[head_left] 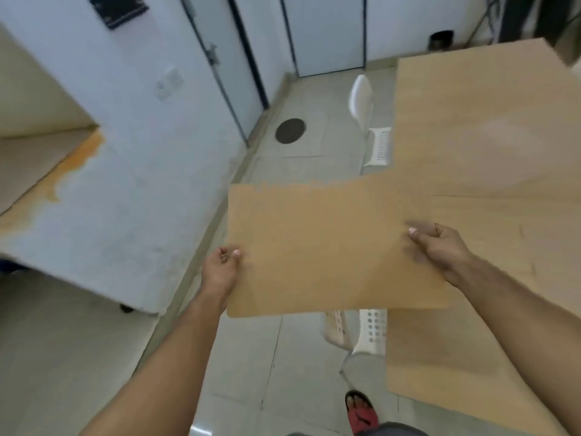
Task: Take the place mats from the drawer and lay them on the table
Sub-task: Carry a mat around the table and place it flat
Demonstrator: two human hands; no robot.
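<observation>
A tan cork-like place mat (320, 243) is held flat in the air, its right part over the left edge of the light wooden table (490, 146). My left hand (220, 272) pinches the mat's left edge with thumb on top. My right hand (440, 250) grips its right edge above the tabletop. Whether more than one mat is in the stack cannot be told. No drawer shows in this view.
Two white plastic chairs stand at the table's left side, one far (367, 121) and one near (361, 332). A white cabinet (103, 196) with a stained top is on the left. The tiled floor has a round drain cover (290, 130). My foot in a red sandal (361, 410) is below.
</observation>
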